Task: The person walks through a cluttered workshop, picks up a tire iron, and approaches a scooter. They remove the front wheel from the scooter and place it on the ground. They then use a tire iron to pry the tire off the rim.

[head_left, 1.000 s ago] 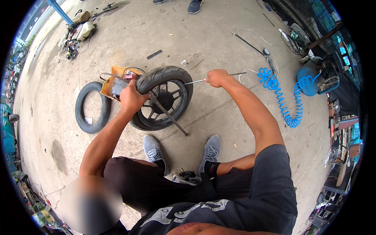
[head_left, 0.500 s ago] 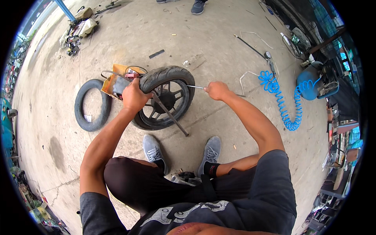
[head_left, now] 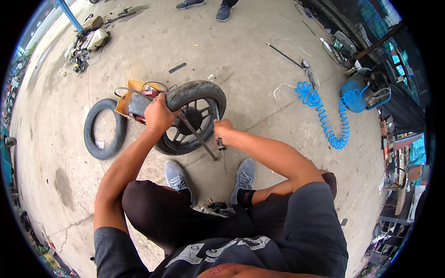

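A spoked motorcycle wheel (head_left: 193, 121) with a black tyre (head_left: 193, 91) stands leaning in front of my feet. My left hand (head_left: 160, 114) is closed on the tyre's left side. A long dark metal tyre lever (head_left: 200, 140) runs from beside its thumb across the spokes, its free end pointing towards me. Closed at the wheel's right edge, my right hand (head_left: 223, 129) grips a thin metal rod with a dark collar (head_left: 222, 147). The rod's upper end meets the tyre's inner edge by the rim; its lower end points towards my feet.
An orange tool box (head_left: 121, 107) stands behind my left hand, beside a loose inner tube (head_left: 89, 134). Rightward lie a coiled blue air hose (head_left: 328, 127), a pressure gauge (head_left: 305, 64) and a blue tank (head_left: 352, 95). Another person's shoes (head_left: 223, 13) show at the far edge.
My right hand has moved left and nearer to me, swinging the rod from nearly level to nearly upright in the picture. My left hand stays on the tyre.
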`<state>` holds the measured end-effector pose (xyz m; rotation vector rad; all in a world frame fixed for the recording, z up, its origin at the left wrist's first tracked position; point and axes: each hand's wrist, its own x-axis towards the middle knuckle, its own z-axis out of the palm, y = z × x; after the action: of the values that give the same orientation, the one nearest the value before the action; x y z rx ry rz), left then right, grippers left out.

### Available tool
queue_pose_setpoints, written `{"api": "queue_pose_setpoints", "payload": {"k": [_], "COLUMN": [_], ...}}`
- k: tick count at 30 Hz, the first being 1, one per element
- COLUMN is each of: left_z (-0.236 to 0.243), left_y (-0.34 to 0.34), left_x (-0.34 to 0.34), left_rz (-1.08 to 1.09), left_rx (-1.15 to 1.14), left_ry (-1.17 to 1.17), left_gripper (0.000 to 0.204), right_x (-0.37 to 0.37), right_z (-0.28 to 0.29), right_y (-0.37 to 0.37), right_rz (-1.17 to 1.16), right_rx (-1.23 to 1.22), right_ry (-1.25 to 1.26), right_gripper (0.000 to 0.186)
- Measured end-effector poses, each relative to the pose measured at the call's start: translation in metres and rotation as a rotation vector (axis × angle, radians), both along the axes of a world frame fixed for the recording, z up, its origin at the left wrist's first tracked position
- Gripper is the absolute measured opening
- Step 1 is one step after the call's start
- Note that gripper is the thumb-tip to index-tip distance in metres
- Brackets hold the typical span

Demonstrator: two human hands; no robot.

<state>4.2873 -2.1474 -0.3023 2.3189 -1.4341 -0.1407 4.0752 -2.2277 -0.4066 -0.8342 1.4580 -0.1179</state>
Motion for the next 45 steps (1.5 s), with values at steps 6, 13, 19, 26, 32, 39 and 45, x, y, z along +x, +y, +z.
{"api": "queue_pose_setpoints", "payload": {"k": [6,13,19,26,32,39,45], "left_z": [0.004,0.002,0.006,0.003,0.002,0.004,-0.004], "left_y": [0.000,-0.002,-0.003,-0.003,-0.010,-0.005,-0.011], "left_x": [-0.001,0.005,0.005,0.008,0.005,0.009,0.011], "left_rz": [0.025,0.036,0.033,0.038,0.035,0.042,0.028], "left_rx": [0.010,0.052,0.057,0.074,0.088,0.101,0.097], "left_ry": [-0.003,0.006,-0.002,-0.027,-0.021,-0.008,-0.022], "left_gripper": [0.060,0.056,0.060,0.068,0.066,0.070,0.071], "right_x": [0.010,0.026,0.012,0.004,-0.003,-0.076,-0.115], "right_z": [-0.051,-0.044,-0.065,-0.049,-0.059,-0.070,-0.063], "right_y": [0.030,0.049,0.045,0.049,0.071,-0.015,-0.071], "right_rz": [-0.153,-0.355,-0.169,-0.184,-0.212,0.421,0.910], "right_rx": [-0.160,-0.103,-0.311,-0.248,-0.054,-0.186,-0.486], "right_ry": [-0.102,-0.350,-0.181,-0.184,-0.188,0.102,0.361], "right_gripper": [0.042,0.047,0.052,0.052,0.048,0.056,0.063]}}
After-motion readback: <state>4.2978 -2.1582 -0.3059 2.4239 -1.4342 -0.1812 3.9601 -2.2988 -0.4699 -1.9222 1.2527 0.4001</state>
